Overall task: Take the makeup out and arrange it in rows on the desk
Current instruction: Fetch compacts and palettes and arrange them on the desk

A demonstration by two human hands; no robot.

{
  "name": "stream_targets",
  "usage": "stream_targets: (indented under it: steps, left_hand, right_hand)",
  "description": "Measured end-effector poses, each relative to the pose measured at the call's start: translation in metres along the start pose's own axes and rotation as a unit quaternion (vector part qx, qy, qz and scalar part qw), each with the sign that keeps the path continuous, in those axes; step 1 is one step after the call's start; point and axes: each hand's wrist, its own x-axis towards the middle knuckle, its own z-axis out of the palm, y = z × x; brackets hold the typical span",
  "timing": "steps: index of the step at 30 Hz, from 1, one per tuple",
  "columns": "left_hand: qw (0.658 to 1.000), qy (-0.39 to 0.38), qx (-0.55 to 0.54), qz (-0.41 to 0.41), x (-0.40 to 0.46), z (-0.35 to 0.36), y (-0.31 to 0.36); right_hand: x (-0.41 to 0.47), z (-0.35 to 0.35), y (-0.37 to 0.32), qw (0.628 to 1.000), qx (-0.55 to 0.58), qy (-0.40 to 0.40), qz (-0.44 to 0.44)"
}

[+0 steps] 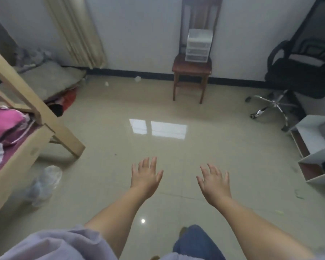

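Both your hands are out over the tiled floor (105, 132) at lower centre: left hand (145, 177) and right hand (215, 184), fingers spread wide, holding nothing. At top centre, a clear drawer box (198, 46) sits on the wooden chair (192, 66); its contents are too blurred to tell.

Both hands spread over tiled floor, left hand (145, 177), right hand (214, 182), drawer organizer (198, 45) on wooden chair (192, 67)

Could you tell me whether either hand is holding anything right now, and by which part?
Nothing is held: the left hand and right hand are both open, fingers spread over the floor.
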Motion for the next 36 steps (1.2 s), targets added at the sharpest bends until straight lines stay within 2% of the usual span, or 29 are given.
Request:
stream_targets:
  steps: [4,12,21,30,36]
  left_hand:
    - [0.999,-0.001,0.010,0.050,0.097,-0.016,0.018]
    - [0.999,0.032,-0.020,0.030,0.318,-0.084,0.060]
    - [0.999,-0.011,-0.013,0.033,0.522,-0.123,0.073]
    - [0.992,0.012,0.036,0.117,0.777,-0.205,0.069]
    - [0.985,-0.002,0.044,0.166,0.896,-0.229,0.102]
  right_hand:
    - [0.084,-0.020,0.016,0.999,0.009,-0.004,0.037]
    - [0.306,-0.123,0.040,1.000,-0.008,0.020,0.003]
    - [0.505,-0.176,0.051,1.000,-0.017,0.002,0.012]
    - [0.717,-0.241,0.023,0.994,0.046,0.006,0.096]
    - [0.820,-0.263,0.027,0.990,0.068,-0.012,0.119]
